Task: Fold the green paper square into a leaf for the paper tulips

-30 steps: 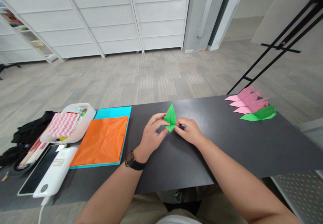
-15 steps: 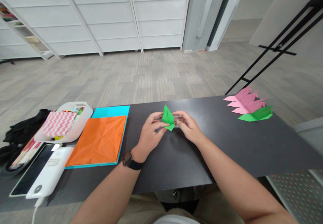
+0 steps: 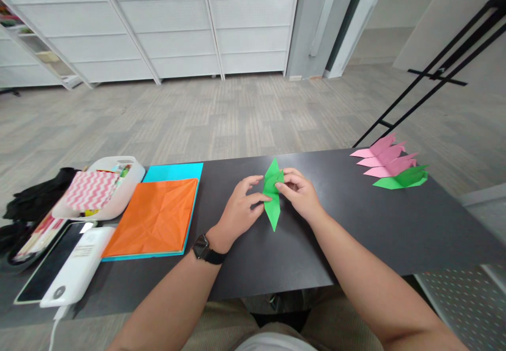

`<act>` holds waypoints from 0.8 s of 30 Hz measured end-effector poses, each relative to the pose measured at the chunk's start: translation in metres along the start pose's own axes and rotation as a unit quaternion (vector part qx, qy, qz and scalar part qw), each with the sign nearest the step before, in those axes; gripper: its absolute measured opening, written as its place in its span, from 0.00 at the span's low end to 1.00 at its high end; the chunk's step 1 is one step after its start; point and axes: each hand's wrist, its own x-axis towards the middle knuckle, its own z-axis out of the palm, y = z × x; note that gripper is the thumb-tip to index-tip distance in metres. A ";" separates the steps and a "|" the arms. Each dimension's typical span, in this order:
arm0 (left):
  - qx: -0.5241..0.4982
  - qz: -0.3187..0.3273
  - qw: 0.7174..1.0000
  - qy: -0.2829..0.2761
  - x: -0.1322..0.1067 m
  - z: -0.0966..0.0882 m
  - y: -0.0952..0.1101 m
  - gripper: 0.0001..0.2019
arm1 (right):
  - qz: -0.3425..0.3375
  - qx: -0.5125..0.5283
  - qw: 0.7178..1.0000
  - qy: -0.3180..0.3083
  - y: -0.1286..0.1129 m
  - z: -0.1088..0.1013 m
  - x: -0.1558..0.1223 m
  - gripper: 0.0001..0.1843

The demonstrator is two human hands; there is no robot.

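A green origami crane (image 3: 273,203) is held over the dark table, one pointed end facing away from me and the other toward me. My right hand (image 3: 302,195) pinches its right side, thumb on top near the middle. From the left, my left hand (image 3: 242,208) has its thumb and fingertips at the crane's left edge, the thumb lying on the paper. A black watch (image 3: 201,246) is on my left wrist. Toward the table's far right, pink origami cranes (image 3: 385,158) stand in a row with another green origami crane (image 3: 401,178) in front.
Orange paper sheets (image 3: 152,216) lie on blue sheets (image 3: 174,172) to the left. Beyond them are a white basket (image 3: 134,174) with a pink zigzag pouch (image 3: 90,190), a phone (image 3: 49,266), a cabled white power bank (image 3: 77,272) and black cloth (image 3: 37,198). A black stand (image 3: 419,82) rises behind the table.
The green crane has spread into a longer shape, its near point now extending toward me. My right thumb has moved onto its top, and both hands have shifted slightly.
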 end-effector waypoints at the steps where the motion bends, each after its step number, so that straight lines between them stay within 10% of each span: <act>1: 0.012 0.009 1.000 0.000 0.000 -0.001 0.000 0.13 | 0.005 0.001 1.000 0.001 0.001 0.000 0.000 0.21; 13: 0.100 0.068 0.990 -0.073 0.004 -0.009 0.002 0.16 | 0.015 -0.055 0.997 0.049 0.016 -0.002 0.005 0.20; 18: 0.073 0.037 0.989 -0.126 0.002 -0.009 0.001 0.23 | 0.007 -0.126 0.992 0.008 0.017 -0.005 0.006 0.16; 24: -0.002 -0.098 0.994 -0.040 0.002 -0.004 -0.003 0.19 | -0.028 -0.155 0.984 -0.086 0.017 -0.001 0.001 0.09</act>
